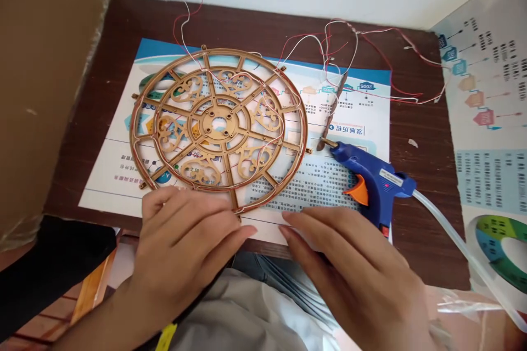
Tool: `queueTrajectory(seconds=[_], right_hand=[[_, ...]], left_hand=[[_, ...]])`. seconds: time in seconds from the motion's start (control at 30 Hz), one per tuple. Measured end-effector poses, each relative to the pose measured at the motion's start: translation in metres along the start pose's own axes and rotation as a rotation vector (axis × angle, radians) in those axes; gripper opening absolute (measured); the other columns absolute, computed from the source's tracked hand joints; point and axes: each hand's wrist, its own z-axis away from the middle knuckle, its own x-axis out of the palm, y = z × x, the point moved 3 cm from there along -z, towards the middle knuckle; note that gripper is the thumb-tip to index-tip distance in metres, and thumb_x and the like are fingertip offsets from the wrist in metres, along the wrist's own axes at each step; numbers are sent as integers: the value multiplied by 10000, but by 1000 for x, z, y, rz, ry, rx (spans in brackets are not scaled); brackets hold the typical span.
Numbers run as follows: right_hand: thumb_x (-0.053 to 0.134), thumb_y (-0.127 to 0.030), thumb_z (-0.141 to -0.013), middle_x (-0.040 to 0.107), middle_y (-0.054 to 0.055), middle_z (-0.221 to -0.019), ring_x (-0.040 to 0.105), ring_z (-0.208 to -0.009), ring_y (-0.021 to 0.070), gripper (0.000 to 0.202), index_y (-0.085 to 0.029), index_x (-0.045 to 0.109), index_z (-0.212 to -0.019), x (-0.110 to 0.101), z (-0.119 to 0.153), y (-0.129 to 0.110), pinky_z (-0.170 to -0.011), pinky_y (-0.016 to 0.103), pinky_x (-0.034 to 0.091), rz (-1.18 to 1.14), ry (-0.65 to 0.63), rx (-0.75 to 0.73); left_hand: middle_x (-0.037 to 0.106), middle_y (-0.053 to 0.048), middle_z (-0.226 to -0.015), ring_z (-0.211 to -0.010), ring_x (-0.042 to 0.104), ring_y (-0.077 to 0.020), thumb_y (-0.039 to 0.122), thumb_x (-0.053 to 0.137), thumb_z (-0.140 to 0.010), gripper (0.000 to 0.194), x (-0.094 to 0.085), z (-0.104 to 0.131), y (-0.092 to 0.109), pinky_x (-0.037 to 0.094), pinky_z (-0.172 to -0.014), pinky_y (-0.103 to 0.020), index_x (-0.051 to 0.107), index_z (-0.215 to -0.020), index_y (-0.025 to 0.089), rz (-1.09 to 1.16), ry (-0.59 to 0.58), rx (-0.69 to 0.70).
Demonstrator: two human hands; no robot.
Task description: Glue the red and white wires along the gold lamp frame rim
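Observation:
A round gold openwork frame [218, 125] lies on a printed sheet [111, 175], with thin red and white wires run along its rings. My left hand [185, 241] rests over the frame's lower left rim, fingers bent together and thumb pointing right; what its fingertips hold, if anything, is hidden. To the right, my right hand [349, 263] hovers above the sheet's near edge, thumb and index finger a little apart with nothing visible between them. A blue glue gun [366, 173] with an orange trigger lies beyond that hand, its nozzle pointing left toward the frame.
Loose red and white wires [358, 33] spread over the back right of the brown table [424, 186]. A thin brown stick [334, 109] touches the glue gun's nozzle. Cardboard [45, 66] stands at the left, a printed board [494, 93] at the right.

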Motion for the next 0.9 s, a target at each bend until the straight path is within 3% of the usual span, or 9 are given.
queueTrajectory(seconds=[0.13, 0.3, 0.53, 0.7, 0.9], right_hand=[[583, -118, -1150, 795, 89, -1089, 732, -907, 243, 164, -210, 670, -1254, 3, -30, 8, -799, 417, 534, 102, -130, -82], [537, -133, -1176, 790, 62, -1065, 686, -871, 212, 153, -166, 682, -1209, 3, -42, 6, -775, 392, 500, 116, -202, -172], [363, -77, -1180, 800, 121, -992, 661, -822, 239, 363, -51, 723, -1211, -1, -54, 2, -748, 419, 496, 292, -273, -438], [348, -50, -1154, 805, 140, -966, 635, -788, 255, 412, -52, 759, -1128, -4, -61, -2, -723, 430, 477, 386, -324, -575], [476, -18, -1074, 734, 124, -815, 525, -668, 264, 352, -108, 772, -906, 1, -63, -13, -649, 439, 386, 521, -337, -697]], left_hand=[[726, -18, -1043, -977, 656, -234, 322, 653, -1142, 74, 13, -15, -1, 384, -899, -469, 705, -1109, 282, -23, -11, -93], [718, -3, -1044, -982, 626, -226, 238, 642, -1132, 81, 18, -15, -1, 379, -913, -472, 668, -1072, 285, 7, -52, -133], [735, -11, -1037, -990, 634, -215, 242, 644, -1126, 136, 19, -18, -2, 392, -948, -459, 668, -993, 256, 12, -28, -101], [739, -15, -989, -954, 636, -208, 217, 657, -1110, 188, 20, -17, -4, 391, -945, -446, 682, -924, 232, 24, -1, -75], [728, -19, -958, -935, 635, -219, 206, 659, -1099, 199, 20, -17, -7, 392, -923, -442, 699, -905, 220, 18, 11, -45]])
